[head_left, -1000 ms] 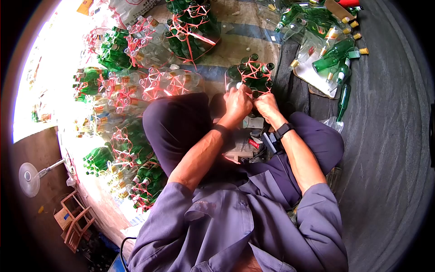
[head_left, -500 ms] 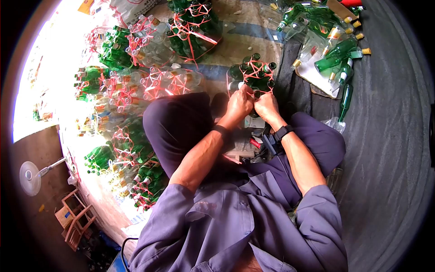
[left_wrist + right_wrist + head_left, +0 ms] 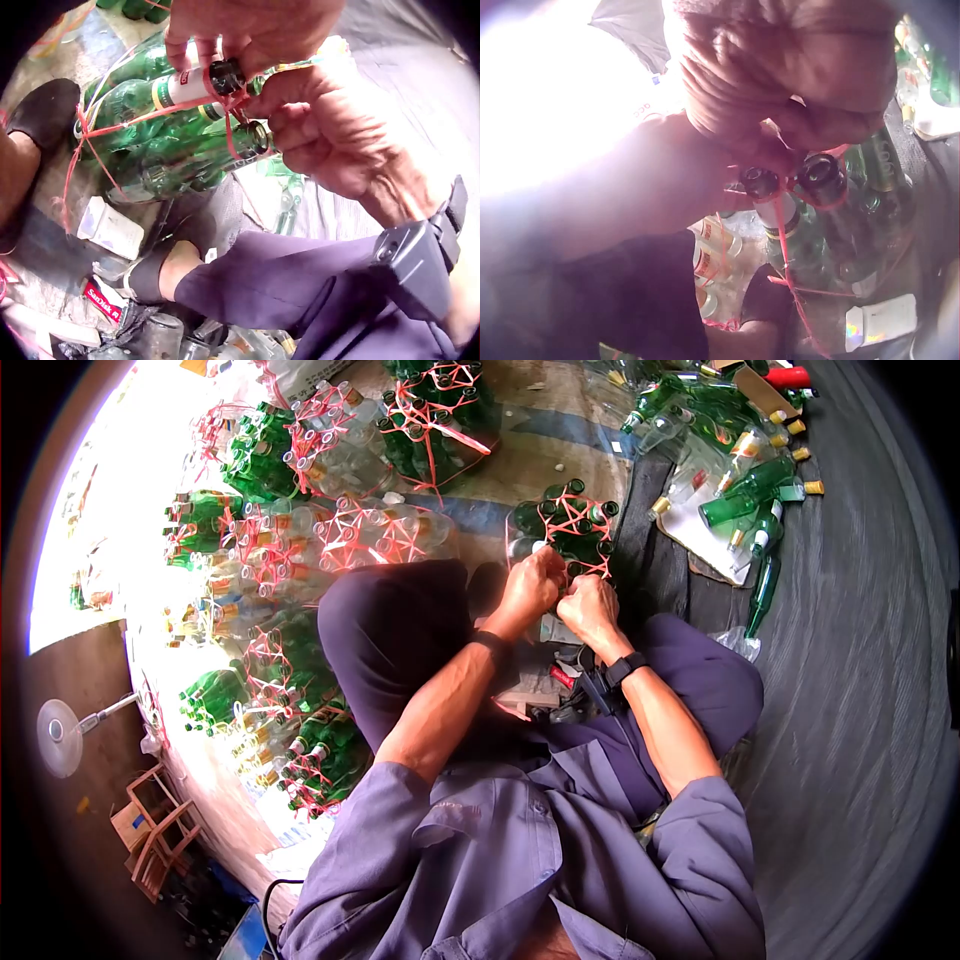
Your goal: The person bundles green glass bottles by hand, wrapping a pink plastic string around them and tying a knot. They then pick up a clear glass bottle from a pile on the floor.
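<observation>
A bundle of green glass bottles [image 3: 585, 547] stands between the person's legs, bound around the necks with pink plastic twine [image 3: 86, 135]. Over its near edge, the left hand [image 3: 533, 588] has its fingers bent at a dark bottle mouth [image 3: 227, 76] and pinches the twine there. Close beside it, the right hand [image 3: 592, 610] curls its fingers and pinches the twine between two bottle necks. In the left wrist view, the twine loops tightly around those necks. The right wrist view shows pink strands running down from the two mouths; the fingertips are partly hidden.
Tied bundles of clear and green bottles [image 3: 265, 545] crowd the left side. Loose green bottles [image 3: 750, 490] lie at the upper right, near a white board [image 3: 700, 540]. A white box [image 3: 110, 229] and a red SanDisk packet [image 3: 103, 300] lie near the feet.
Both hands stay at the bundle's near edge. The right hand has turned slightly and shifted a little toward the body, while the whole head view has drifted slightly.
</observation>
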{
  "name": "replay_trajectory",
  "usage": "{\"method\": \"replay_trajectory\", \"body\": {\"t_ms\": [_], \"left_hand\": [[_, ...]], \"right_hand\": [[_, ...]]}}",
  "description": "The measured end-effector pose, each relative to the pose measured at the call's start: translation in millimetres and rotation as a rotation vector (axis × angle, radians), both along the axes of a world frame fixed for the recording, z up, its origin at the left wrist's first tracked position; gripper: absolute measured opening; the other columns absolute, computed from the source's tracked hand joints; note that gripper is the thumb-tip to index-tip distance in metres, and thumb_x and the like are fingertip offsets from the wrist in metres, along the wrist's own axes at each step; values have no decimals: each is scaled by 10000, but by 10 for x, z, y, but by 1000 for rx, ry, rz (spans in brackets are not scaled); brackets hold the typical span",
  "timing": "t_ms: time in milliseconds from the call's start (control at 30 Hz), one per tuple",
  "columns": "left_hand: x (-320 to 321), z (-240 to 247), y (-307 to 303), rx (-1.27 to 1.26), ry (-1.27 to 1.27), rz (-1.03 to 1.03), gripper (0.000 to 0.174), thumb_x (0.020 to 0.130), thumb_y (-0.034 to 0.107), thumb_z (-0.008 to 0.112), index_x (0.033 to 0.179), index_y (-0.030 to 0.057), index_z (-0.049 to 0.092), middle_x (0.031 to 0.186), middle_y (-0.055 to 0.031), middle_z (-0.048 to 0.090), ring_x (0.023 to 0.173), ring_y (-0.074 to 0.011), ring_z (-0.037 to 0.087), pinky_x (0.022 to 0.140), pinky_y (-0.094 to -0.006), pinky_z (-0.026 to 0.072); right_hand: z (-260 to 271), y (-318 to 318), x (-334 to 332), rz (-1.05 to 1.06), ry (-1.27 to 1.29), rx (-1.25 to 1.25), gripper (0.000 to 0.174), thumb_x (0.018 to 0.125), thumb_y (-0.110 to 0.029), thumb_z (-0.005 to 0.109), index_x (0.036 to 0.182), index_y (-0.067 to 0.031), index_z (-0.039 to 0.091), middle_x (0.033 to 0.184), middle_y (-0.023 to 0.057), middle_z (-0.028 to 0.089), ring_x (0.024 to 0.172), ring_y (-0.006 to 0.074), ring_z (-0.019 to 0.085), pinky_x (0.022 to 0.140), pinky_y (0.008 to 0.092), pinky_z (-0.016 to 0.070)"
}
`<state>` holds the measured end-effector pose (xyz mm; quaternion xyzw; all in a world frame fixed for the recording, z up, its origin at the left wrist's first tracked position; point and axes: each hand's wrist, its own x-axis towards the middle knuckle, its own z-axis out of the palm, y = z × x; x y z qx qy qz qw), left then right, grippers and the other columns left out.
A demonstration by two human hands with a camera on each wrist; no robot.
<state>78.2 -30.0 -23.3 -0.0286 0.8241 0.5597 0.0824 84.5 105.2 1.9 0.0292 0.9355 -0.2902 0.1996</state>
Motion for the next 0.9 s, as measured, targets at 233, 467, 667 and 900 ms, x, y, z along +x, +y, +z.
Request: {"method": "replay_trajectory", "body": {"t_ms": [233,467,667,900], "left_hand": [[-33,-42,-44,50,-57,13,150,764,63,700,906,16,684,820,-120,723,791,-218,709,746,-345,545],[-75,99,-101,90,-187,-22,168,766,77,718,924,18,706,832,-102,732,770,-174,696,740,-329,538],[-97,82,-142,103,-170,-63,180,776,121,734,931,30,727,820,-108,731,783,-181,702,755,-335,537],[-133,215,-166,-25,-160,-48,234,807,164,705,986,14,728,839,-132,736,793,-213,709,761,-353,538]], "right_hand": [[87,-69,280,66,141,2,115,698,-83,579,721,23,616,751,303,634,757,495,631,711,576,497],[90,-60,351,81,179,4,105,723,-84,590,729,19,611,717,291,629,715,484,631,675,570,497],[77,-49,394,120,244,-9,88,729,-80,595,722,6,609,683,273,621,669,470,630,633,557,493],[-11,-18,444,106,285,-43,98,768,-79,603,722,7,610,689,281,612,673,471,622,627,561,479]]}}
